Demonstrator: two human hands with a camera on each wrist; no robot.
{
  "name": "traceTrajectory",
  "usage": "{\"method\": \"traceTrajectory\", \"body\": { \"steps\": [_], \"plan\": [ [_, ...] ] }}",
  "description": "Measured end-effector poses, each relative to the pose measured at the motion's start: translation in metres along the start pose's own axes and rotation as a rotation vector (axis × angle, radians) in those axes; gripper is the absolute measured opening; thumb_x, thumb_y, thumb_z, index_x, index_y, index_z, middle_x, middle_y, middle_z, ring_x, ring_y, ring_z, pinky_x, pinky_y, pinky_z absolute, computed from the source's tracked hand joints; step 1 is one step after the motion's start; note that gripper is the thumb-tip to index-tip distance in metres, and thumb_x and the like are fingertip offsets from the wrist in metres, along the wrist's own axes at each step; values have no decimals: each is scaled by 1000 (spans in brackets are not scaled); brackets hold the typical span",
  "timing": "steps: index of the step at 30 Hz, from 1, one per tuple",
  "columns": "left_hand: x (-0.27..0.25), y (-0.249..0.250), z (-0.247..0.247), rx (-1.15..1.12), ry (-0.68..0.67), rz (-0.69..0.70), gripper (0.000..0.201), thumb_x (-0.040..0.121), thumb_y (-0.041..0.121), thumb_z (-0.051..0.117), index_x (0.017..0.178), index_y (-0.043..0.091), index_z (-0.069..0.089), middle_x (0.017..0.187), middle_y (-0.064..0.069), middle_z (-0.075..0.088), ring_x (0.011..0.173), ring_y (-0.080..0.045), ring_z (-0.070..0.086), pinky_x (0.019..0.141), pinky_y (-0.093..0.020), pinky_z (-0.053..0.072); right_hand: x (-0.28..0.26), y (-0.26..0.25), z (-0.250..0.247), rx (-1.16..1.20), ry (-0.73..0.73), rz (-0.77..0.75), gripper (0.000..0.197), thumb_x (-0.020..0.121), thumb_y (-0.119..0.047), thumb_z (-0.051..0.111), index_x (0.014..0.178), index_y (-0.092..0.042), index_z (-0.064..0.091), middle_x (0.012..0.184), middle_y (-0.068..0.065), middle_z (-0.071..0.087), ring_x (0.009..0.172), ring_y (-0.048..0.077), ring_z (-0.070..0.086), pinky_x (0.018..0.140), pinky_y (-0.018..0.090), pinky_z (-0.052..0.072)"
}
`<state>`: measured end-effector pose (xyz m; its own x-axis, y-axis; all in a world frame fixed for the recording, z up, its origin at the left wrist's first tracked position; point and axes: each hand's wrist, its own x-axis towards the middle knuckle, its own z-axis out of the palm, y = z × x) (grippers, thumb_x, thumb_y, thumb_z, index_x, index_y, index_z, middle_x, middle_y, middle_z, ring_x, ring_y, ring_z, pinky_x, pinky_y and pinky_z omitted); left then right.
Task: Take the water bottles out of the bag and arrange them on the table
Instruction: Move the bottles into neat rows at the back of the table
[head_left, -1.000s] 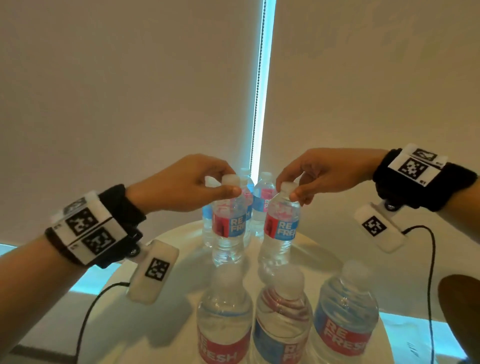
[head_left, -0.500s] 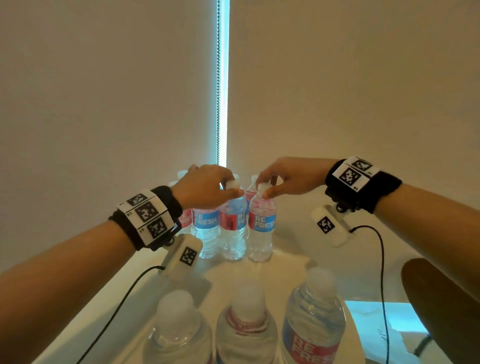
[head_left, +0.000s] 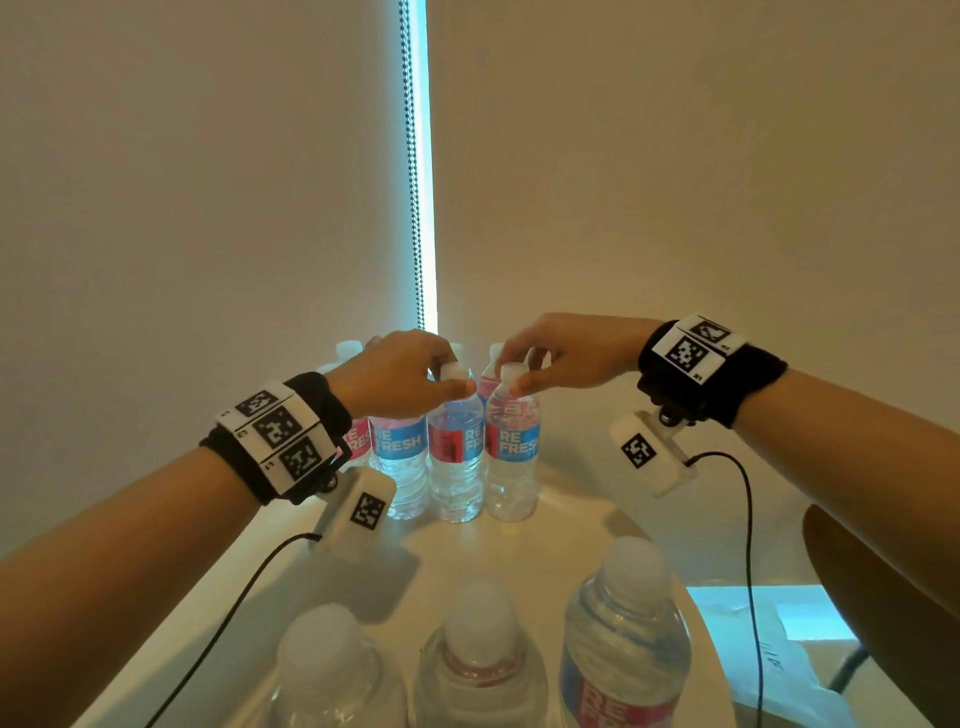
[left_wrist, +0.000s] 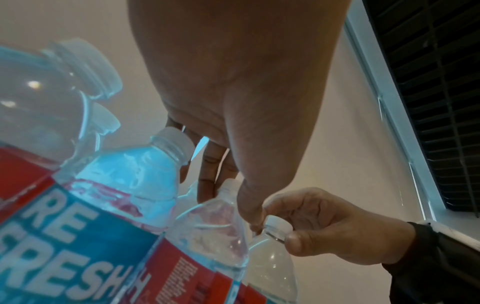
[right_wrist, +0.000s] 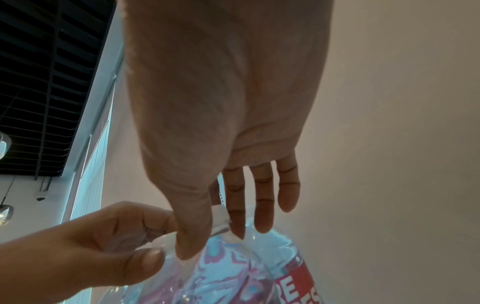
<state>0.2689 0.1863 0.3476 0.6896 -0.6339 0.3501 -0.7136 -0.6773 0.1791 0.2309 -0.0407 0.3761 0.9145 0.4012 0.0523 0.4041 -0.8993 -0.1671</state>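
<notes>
Pinching caps — left hand (head_left: 400, 374) on middle bottle (head_left: 455, 452); right hand (head_left: 566, 353) on neighbouring bottle (head_left: 511, 452).

"re fresh" in white on the blue-and-red labels of the water bottles (head_left: 511, 441) on the table (head_left: 550, 540)

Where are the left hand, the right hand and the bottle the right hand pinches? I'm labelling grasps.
left hand (head_left: 400, 371), head view, back of the hand.
right hand (head_left: 574, 351), head view, back of the hand.
right-hand bottle (head_left: 511, 441), head view, its label.
</notes>
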Motion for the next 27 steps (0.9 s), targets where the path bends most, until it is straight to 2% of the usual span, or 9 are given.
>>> {"method": "traceTrajectory", "body": {
  "steps": [3, 6, 10, 16, 18, 20, 22, 24, 27],
  "plan": [
    [-2, 1, -2, -13, 3, -5, 46, 85, 54, 62, 110, 16, 69, 103, 2, 71, 91, -16, 63, 84, -31, 49, -1, 0, 1, 8, 37, 10, 38, 92, -36, 67, 128, -25, 62, 117, -6, 63, 97, 13, 66, 78, 24, 51],
    [-9, -1, -9, -19, 27, -16, 50, 82, 57, 64, 117, 21, 66, 110, 4, 66, 100, -14, 59, 90, -32, 46, -4, -1, 2, 42, 64, 30, 45, 89, -34, 71, 131, -25, 57, 115, -5, 63, 96, 14, 67, 81, 28, 55],
    [-29, -8, -23, 24, 144, -3, 44, 81, 53, 67, 113, 23, 66, 110, 2, 64, 97, -13, 55, 97, -43, 44, -22, -6, -3, 108, 166, 38, 48, 86, -34, 75, 130, -26, 57, 114, -4, 65, 94, 15, 68, 78, 28, 55],
    [-85, -21, -55, -35, 281, 14, 32, 79, 53, 67, 98, 28, 71, 97, 1, 69, 89, -17, 61, 82, -35, 48, -93, -24, -25, 181, 416, 19, 36, 84, -35, 72, 117, -23, 66, 111, -4, 69, 94, 14, 70, 82, 36, 60],
    [-110, -18, -67, -73, 295, 8, 25, 81, 50, 65, 94, 30, 72, 92, 8, 71, 84, -10, 62, 77, -31, 49, -120, -35, -25, 230, 459, 2, 32, 84, -39, 68, 113, -25, 67, 109, -4, 71, 92, 14, 71, 83, 39, 60],
    [-137, -10, -77, -113, 288, 20, 32, 83, 55, 54, 94, 31, 72, 92, 13, 72, 83, -5, 64, 71, -27, 50, -144, -46, -20, 282, 469, -2, 30, 85, -38, 65, 110, -22, 68, 107, -2, 73, 92, 15, 71, 84, 42, 60],
    [-164, -1, -84, -223, 274, 35, 37, 85, 56, 49, 99, 30, 71, 98, 16, 72, 85, -5, 67, 74, -27, 52, -168, -59, -10, 311, 460, -7, 31, 90, -41, 64, 113, -20, 68, 108, -1, 73, 94, 16, 71, 85, 45, 58],
    [-191, 10, -85, -368, 265, 41, 36, 85, 55, 51, 108, 33, 67, 100, 9, 72, 87, -9, 70, 78, -25, 55, -190, -72, 4, 345, 456, -28, 40, 84, -45, 66, 118, -23, 66, 111, -3, 71, 95, 18, 71, 85, 43, 58],
    [-231, 31, -72, -521, 259, 68, 44, 82, 60, 57, 119, 37, 61, 110, 4, 69, 92, -12, 71, 81, -24, 56, -217, -93, 30, 373, 451, -57, 60, 74, -50, 72, 130, -37, 55, 121, -11, 65, 99, 14, 70, 82, 30, 58]
  ]
}}
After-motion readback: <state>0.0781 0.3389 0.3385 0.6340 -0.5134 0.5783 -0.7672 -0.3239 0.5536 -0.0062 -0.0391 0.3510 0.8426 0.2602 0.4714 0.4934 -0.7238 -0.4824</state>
